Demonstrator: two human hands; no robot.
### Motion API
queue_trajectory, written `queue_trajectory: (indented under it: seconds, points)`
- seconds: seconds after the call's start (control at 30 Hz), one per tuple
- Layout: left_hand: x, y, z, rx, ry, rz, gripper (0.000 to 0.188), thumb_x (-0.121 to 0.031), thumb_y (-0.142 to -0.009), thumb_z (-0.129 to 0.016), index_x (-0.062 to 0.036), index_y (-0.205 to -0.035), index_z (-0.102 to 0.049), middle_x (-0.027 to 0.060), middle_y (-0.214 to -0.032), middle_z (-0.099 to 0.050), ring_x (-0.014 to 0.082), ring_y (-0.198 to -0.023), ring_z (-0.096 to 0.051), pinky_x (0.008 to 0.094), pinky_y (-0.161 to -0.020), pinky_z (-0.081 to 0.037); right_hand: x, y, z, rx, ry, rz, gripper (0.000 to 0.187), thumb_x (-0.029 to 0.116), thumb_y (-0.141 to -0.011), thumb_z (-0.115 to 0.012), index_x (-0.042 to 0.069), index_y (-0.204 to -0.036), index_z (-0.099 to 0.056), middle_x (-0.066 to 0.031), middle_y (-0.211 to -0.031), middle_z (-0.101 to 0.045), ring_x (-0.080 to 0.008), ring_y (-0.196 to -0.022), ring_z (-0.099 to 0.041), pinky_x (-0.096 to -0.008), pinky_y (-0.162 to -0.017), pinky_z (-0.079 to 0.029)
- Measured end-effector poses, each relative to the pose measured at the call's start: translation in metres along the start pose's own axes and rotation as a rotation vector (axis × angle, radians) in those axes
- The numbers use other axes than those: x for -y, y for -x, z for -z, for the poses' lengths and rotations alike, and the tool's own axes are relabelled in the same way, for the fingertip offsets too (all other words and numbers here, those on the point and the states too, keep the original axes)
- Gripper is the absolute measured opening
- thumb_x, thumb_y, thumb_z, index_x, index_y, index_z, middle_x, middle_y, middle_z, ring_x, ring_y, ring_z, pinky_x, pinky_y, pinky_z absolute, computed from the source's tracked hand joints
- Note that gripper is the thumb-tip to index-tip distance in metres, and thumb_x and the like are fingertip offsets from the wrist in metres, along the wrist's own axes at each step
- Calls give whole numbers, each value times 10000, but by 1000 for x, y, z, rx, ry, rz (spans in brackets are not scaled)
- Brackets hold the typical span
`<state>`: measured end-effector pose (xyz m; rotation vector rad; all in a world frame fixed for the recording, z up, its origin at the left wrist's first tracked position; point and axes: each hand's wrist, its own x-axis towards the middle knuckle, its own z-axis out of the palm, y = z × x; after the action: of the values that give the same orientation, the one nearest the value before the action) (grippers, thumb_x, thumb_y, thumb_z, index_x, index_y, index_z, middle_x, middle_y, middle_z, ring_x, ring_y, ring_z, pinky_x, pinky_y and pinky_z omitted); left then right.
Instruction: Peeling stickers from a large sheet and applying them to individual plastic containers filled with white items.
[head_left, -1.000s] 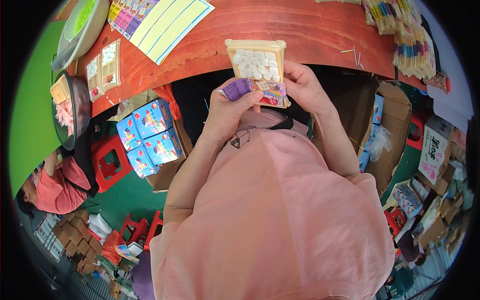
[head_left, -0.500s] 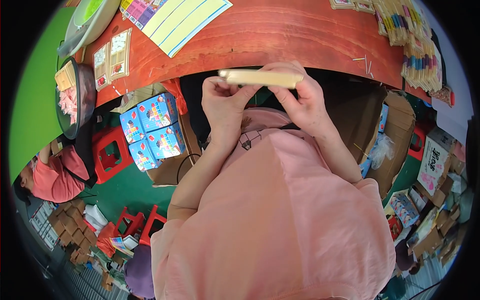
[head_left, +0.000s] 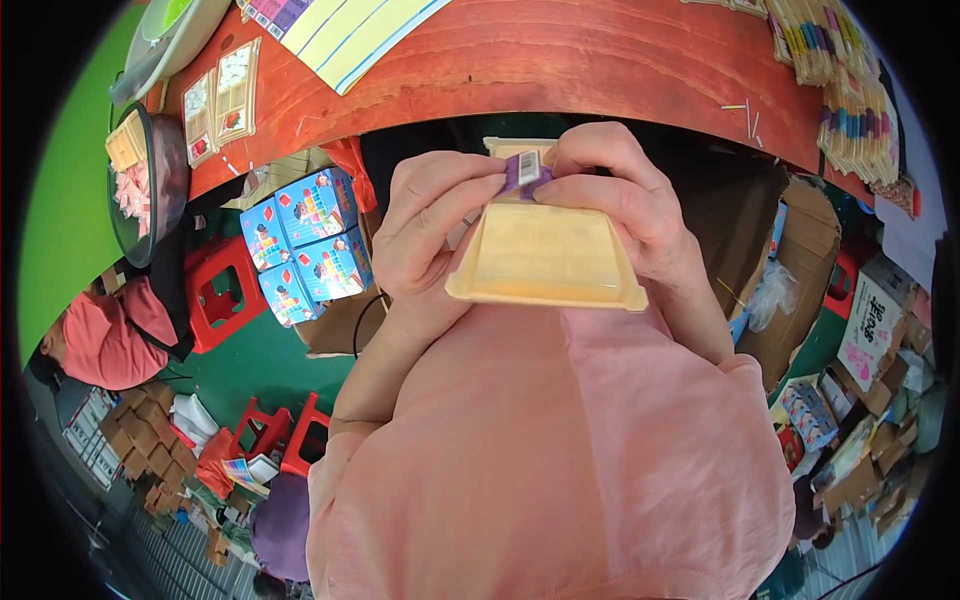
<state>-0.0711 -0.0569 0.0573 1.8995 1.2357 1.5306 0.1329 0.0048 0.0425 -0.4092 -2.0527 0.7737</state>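
Note:
A pale yellow plastic tray point(head_left: 548, 258) is held up in front of my chest, at the table's near edge, its moulded face turned toward me. Across its middle lies a purple sticker point(head_left: 524, 184) with a white barcode patch. On one side, my left hand point(head_left: 425, 220) grips the tray, its fingertips against the sticker's left end. My right hand point(head_left: 628, 205) grips the opposite side, with thumb and forefinger pinching at the sticker's right end. Parts of the tray's long sides are hidden behind my fingers.
A yellow sheet with blue lines point(head_left: 360, 38) lies on the red table point(head_left: 560, 65). Filled trays point(head_left: 235, 90) and a dark bowl point(head_left: 168, 185) stand left. Stacked packs point(head_left: 860, 130) sit right. Blue boxes point(head_left: 315, 255) and an open carton point(head_left: 800, 290) flank me below.
The tray was edge-on and blurred; it now tilts with its face toward me and sits lower. The purple sticker has come into view, and both hands have closed in around it.

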Motion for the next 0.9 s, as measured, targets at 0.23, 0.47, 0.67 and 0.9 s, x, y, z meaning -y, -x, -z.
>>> queue_trajectory:
  seconds: [0.23,0.47,0.67,0.9]
  points:
    - [-5,-21,7,168,26,-113,319,61,-703,-726,13,-1014,-673,133,-983,-690,303,-899,-624,368,-764,-504,5,-5,15,49,-156,-98,267,147,-821,-723,2,-1030,-641,-173,-1044,-616,-316,-913,-602,-398,-812,-511]
    - [3,-13,-11,261,144,230,292,22,-757,-757,-1,-1037,-679,113,-989,-665,240,-854,-621,305,-721,-500,-3,2,16,133,-393,-536,459,30,-898,-660,-10,-1333,-520,-142,-1100,-622,-245,-996,-617,-348,-893,-496]
    - [41,-27,-31,105,349,692,233,-41,-902,-674,13,-1129,-677,51,-1029,-703,60,-871,-634,215,-671,-501,-25,-8,-2,-65,-275,-722,803,83,-875,-702,-4,-1525,-239,-180,-1435,-426,-267,-1305,-461,-386,-1070,-389]
    - [73,-60,-64,23,836,1029,302,-52,-941,-658,5,-1236,-628,50,-1079,-678,91,-861,-616,232,-781,-513,-64,-42,17,-99,250,-485,847,183,-770,-762,-10,-1454,-301,-247,-1311,-470,-442,-1227,-450,-488,-1043,-377]
